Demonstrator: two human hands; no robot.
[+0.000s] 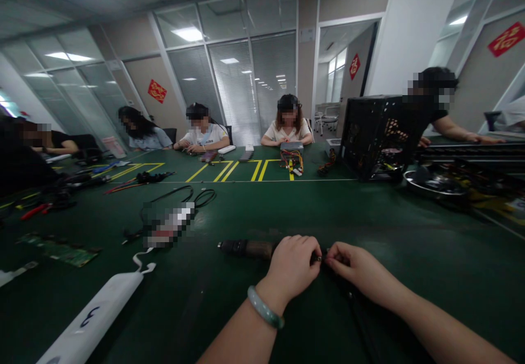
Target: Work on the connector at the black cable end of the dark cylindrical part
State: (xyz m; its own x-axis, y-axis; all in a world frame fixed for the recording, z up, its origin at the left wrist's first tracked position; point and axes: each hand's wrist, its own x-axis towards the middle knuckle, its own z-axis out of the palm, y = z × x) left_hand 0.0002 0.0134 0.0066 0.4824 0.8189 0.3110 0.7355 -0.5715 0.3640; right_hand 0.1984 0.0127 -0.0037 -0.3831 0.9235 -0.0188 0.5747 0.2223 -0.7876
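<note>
A dark electric screwdriver lies level above the green tabletop, its nose pointing left. My left hand, with a pale green bangle at the wrist, is closed around its rear end. Close by on the right, my right hand is closed in a pinch, fingertips almost meeting those of the left. A small dark piece with a shiny spot shows between the hands, too small to name. From under my right hand a black cord runs down toward me. What the right fingers pinch is hidden.
A white power strip marked 3 lies at left, with a green circuit board beyond. Red-handled pliers and tangled cables lie farther left. A black computer case and a metal dish stand at right. Several people sit across the table.
</note>
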